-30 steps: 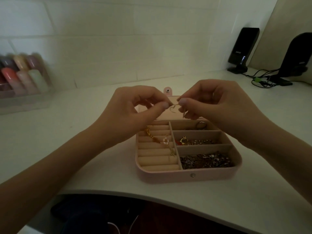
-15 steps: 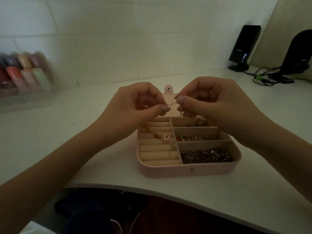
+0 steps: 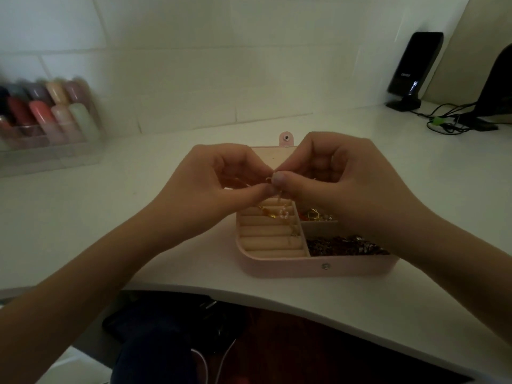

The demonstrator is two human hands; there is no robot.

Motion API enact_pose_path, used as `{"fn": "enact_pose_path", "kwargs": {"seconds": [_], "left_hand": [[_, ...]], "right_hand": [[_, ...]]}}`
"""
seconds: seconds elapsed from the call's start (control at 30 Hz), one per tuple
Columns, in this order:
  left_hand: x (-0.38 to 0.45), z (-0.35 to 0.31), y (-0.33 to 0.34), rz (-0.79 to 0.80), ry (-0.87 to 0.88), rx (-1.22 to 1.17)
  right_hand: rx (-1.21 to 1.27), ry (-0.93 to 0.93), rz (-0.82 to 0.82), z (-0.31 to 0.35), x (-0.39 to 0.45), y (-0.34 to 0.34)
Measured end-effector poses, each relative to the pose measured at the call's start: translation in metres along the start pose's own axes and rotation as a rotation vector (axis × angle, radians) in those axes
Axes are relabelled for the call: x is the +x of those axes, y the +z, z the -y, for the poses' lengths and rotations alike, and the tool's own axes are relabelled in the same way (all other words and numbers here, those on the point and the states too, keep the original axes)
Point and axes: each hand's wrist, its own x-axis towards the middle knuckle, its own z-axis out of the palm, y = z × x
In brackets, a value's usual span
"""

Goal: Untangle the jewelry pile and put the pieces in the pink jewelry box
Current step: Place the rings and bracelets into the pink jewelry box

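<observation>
Dim light falls on a white tiled wall [image 3: 194, 65] behind a white tabletop [image 3: 83, 217] with a curved front edge. A beige panel [image 3: 471, 37] leans at the right; below is dark reddish floor [image 3: 304, 350].

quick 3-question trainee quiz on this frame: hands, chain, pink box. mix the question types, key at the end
1. True or false: the pink jewelry box is shut.
2. What do the left hand and right hand hold between them?
A. a fine chain
B. a black speaker
C. the box lid
3. Fill in: the dark tangled pile lies in the box's near-____ compartment, seen from the camera.

Key: 1 false, the box is open, with its lid up behind the hands. 2 A, both pinch it above the ring rolls, and it hangs down toward them. 3 right.
</observation>
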Motion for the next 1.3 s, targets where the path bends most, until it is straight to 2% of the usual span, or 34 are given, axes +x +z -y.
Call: {"fn": "enact_pose_path", "kwargs": {"seconds": [0.27, 0.47, 0.73, 1.07, 1.13, 1.3], "left_hand": [[-0.004, 0.000, -0.007, -0.011, 0.018, 0.058], [-0.006, 0.003, -0.013, 0.031, -0.089, 0.042], [-0.007, 0.012, -0.020, 0.067, -0.039, 0.190], [-0.006, 0.019, -0.021, 0.114, 0.013, 0.305], [-0.003, 0.018, -0.021, 0.136, -0.020, 0.279], [0.009, 0.015, -0.021, 0.228, -0.229, 0.184]], "right_hand": [[-0.042, 0.004, 0.008, -0.004, 0.001, 0.000], [-0.195, -0.063, 0.014, -0.007, 0.000, 0.005], [-0.340, -0.100, 0.087, -0.010, -0.003, 0.008], [-0.405, -0.130, 0.170, -0.013, -0.003, 0.012], [-0.415, -0.141, 0.169, -0.013, -0.003, 0.013], [-0.456, -0.158, 0.193, -0.012, -0.002, 0.013]]}}
